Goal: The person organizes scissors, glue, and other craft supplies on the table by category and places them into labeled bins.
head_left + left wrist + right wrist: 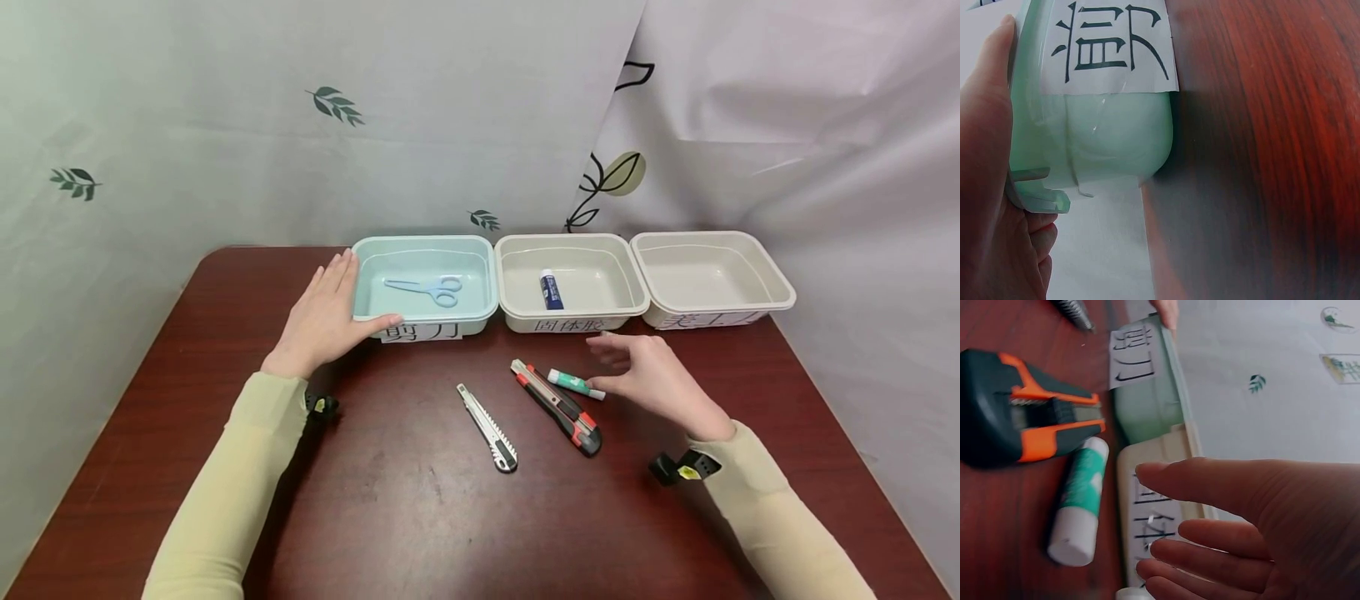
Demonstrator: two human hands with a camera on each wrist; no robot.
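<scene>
My left hand (324, 310) rests at the corner of the pale blue-green bin (491, 287), its straight fingers along the left rim and the thumb over the front rim. Blue scissors (426, 287) lie inside that bin. My right hand (651, 372) hovers with parted fingers and an empty grasp beside a green-and-white glue stick (576, 384); in the right wrist view the glue stick (1080, 503) lies left of the thumb. Next to it is a red-and-black utility knife (557, 407), and farther left a slimmer white utility knife (487, 427).
A beige bin (506, 287) in the middle holds a dark blue glue stick (551, 289). Another beige bin (780, 292) stands at the right. All bins carry handwritten paper labels along the table's back. Behind them hangs a leaf-patterned cloth (420, 125).
</scene>
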